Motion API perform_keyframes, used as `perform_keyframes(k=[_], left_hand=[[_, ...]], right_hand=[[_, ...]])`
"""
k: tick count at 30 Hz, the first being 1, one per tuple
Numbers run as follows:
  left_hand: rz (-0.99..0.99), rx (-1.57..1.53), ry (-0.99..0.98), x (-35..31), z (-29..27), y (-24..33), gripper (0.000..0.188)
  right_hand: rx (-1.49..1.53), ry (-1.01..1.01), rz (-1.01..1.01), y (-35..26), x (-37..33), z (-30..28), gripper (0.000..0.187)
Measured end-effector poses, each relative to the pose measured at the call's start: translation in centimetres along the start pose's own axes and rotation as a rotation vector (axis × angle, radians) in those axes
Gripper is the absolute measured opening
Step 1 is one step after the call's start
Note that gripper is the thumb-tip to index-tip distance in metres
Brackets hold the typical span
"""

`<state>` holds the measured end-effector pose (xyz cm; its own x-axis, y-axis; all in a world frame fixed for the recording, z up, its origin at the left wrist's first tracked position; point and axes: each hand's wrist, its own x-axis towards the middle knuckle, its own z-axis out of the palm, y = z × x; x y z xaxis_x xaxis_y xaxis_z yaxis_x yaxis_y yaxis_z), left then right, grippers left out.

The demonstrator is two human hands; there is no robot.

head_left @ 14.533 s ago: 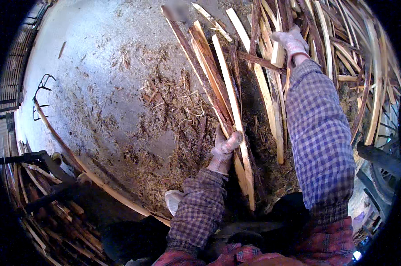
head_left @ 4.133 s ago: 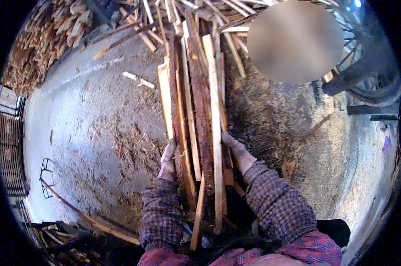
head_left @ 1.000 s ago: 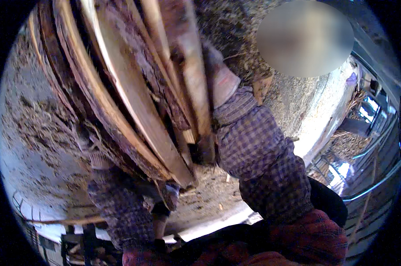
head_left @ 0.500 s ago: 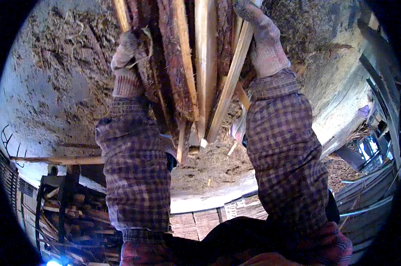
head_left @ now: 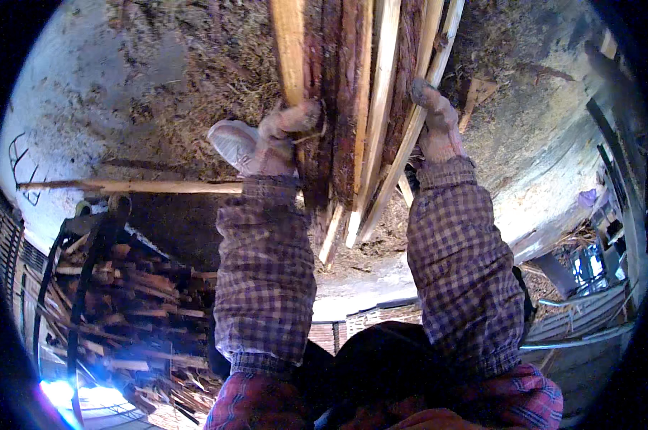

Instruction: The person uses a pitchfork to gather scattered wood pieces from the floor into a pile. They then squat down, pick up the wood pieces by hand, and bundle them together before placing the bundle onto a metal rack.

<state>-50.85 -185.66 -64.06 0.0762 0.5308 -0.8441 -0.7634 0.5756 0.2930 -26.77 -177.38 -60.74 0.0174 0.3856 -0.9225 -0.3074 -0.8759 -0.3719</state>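
A bundle of long wooden slabs (head_left: 383, 93), pale sawn faces mixed with reddish-brown bark, runs from the top of the view toward me. My left hand (head_left: 281, 136), in a dirty pale glove, is closed around the bundle's left side. On the opposite side my right hand (head_left: 439, 123), also gloved, is closed along the outermost pale slab; its fingertips are partly hidden. Both forearms wear checked sleeve covers. The slabs' near ends fan slightly, at different lengths, above the littered floor. A light shoe (head_left: 233, 143) shows beside my left hand.
Bark crumbs and shavings litter the concrete floor (head_left: 73, 100). A tool with a long wooden handle (head_left: 145, 187) and metal tines lies at left. A rack of split firewood (head_left: 134, 301) stands lower left. A wood offcut (head_left: 478, 93) lies right of the bundle; corrugated sheets (head_left: 589, 308) are farther right.
The bundle's near part has shifted right, and its slabs sit closer together. My left hand has moved right and nearer to me; my right hand has also come nearer. The shoe has come into view.
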Motion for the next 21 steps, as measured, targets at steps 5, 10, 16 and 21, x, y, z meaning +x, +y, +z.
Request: perform_keyframes(k=[5, 10, 16, 21], left_hand=[[-0.005, 0.107, 0.051, -8.8, 9.4, 4.8, 0.044], [-0.028, -0.034, 0.020, -15.6, 5.9, 3.2, 0.064], [-0.106, -0.095, -0.102, -24.7, 10.8, 7.8, 0.063], [0.094, 0.098, -0.149, -32.0, 19.5, 15.1, 0.075]], right_hand=[[-0.083, -0.069, -0.149, -0.7, -8.9, 0.1, 0.058], [0.202, -0.208, 0.062, 1.2, -15.2, -1.0, 0.057], [0.322, -0.220, 0.090, -6.6, -27.5, 6.6, 0.055], [0.106, -0.269, -0.043, -9.5, -32.6, 4.1, 0.058]])
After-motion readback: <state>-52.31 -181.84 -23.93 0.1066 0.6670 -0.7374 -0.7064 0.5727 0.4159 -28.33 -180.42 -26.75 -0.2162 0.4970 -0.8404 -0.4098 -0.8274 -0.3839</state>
